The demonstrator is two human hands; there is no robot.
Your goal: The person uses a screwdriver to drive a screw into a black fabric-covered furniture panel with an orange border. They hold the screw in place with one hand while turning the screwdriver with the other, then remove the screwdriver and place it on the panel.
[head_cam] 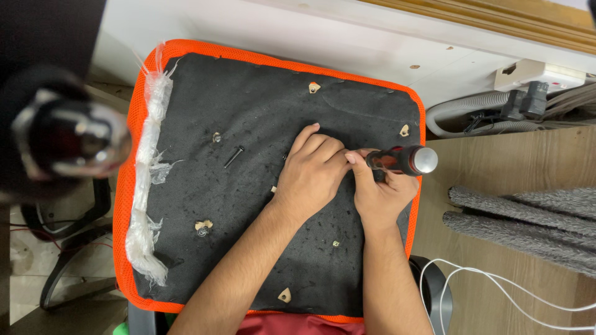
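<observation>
Right hand (382,192) is clamped on the screwdriver (402,160) handle; left hand (310,170) is curled shut beside it on the seat pad (248,99). The handle looks rigid and grippy, best held mid-handle.

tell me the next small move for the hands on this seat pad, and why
Probably turn the screwdriver in place, pressing down. The right hand grips its red-and-black handle, the left hand braces beside the tip on the black underside of the seat. The tip itself is hidden, so this is a guess. A loose black screw lies apart, to the left.
</observation>
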